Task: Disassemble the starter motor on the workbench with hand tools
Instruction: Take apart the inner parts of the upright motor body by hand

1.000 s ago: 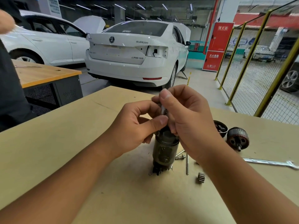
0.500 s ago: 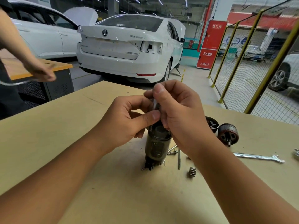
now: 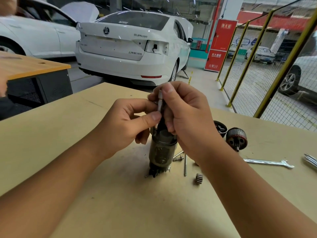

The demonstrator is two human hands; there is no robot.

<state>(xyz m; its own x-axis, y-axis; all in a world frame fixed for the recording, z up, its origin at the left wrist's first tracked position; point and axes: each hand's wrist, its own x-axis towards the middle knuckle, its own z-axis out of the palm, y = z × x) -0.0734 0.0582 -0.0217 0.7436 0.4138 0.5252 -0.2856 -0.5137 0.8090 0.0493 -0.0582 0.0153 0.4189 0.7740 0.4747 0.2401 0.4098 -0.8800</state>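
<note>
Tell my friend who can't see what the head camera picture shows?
Two hands, left and right, pinch a thin metal rod sticking up from a motor standing on a bench. A gear, wrench and other parts lie to its right.

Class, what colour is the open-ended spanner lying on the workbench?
Shiny silver metal spanner, seen in the head view, the only view given.

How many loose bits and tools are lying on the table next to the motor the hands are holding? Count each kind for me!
Little gears: 1
Long thin rods: 1
Short bolts: 2
Round motor parts: 2, a black cap and a copper-wound piece
Flat wrenches: 1
Total: 7, not counting tools cut off at the right edge.
</note>
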